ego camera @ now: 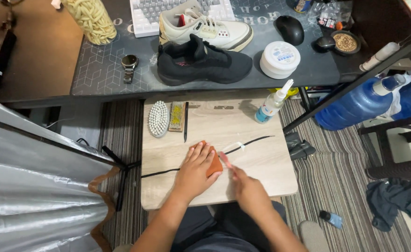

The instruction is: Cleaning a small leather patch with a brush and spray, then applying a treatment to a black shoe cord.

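My left hand [195, 169] lies flat on an orange cloth [214, 164], pressing it onto a long black shoelace [254, 140] that runs across a small wooden table [261, 163]. My right hand [242, 183] is just right of the cloth, fingers pinching the lace near its pale tip; the grip is blurred. A black sneaker [204, 61] and a cream sneaker [204, 27] stand on the dark desk behind.
On the small table lie a white brush [158, 118], a wooden brush [178, 116], a black stick [186, 122] and a spray bottle [272, 103]. The desk holds a white jar [280, 59], watch [129, 66], keyboard [142, 14], mouse [290, 29]. Blue water jug [357, 103] at right.
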